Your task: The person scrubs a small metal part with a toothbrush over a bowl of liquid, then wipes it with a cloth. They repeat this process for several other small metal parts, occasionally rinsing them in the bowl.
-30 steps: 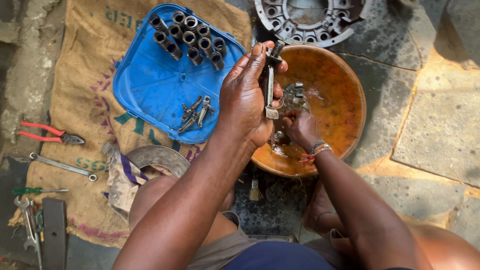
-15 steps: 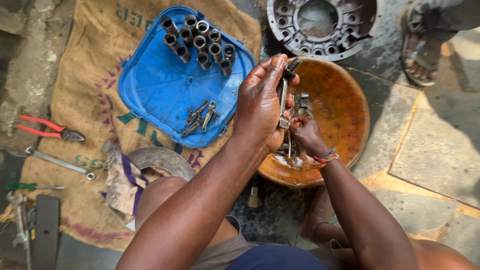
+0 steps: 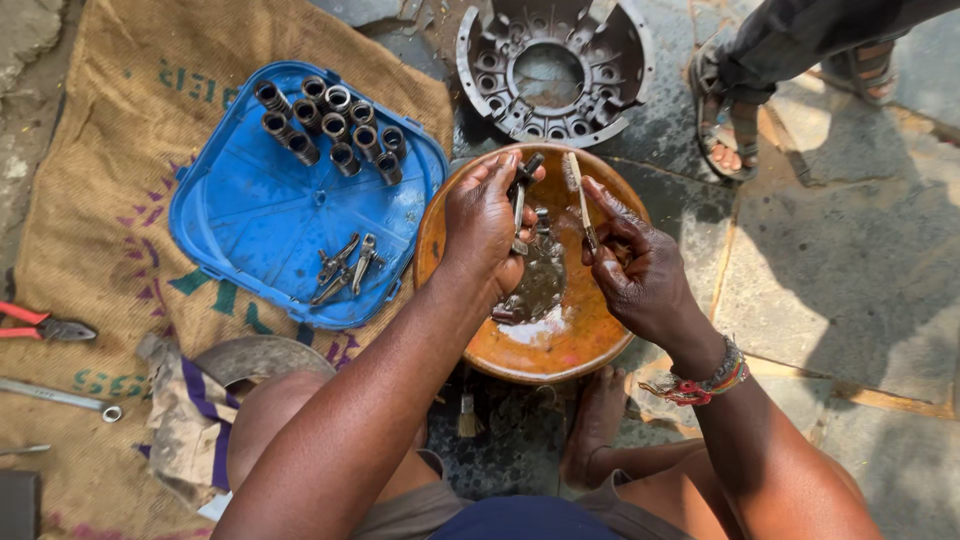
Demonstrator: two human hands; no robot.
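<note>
- While both hands work above the orange bowl (image 3: 440,250), the left hand (image 3: 487,222) pinches a small dark metal lever (image 3: 521,195) by its upper end, fingers closed round it, so the part hangs over the bowl's middle.
- Right hand (image 3: 640,270): fingers curled shut on a thin brush (image 3: 579,196), bristles up near the bowl's far rim, just beside the lever but apart from it.
- Murky liquid and a few dark parts lie in the bowl's bottom under the left hand; what they are is too blurred to tell.
- Likely slip: the lever looks wet and oily, held only at the fingertips, so a hard brush stroke could knock it loose into the liquid, or over the rim onto the stone floor.
- Splash risk: the bowl touches the blue tray (image 3: 250,230), where cleaned sleeves (image 3: 330,125) stand in rows and more levers (image 3: 345,268) lie; flicked liquid could dirty them again.
- A sandalled foot (image 3: 722,130) of another person stands near the grey housing (image 3: 550,70) beyond the bowl; a step closer might jolt the bowl.
</note>
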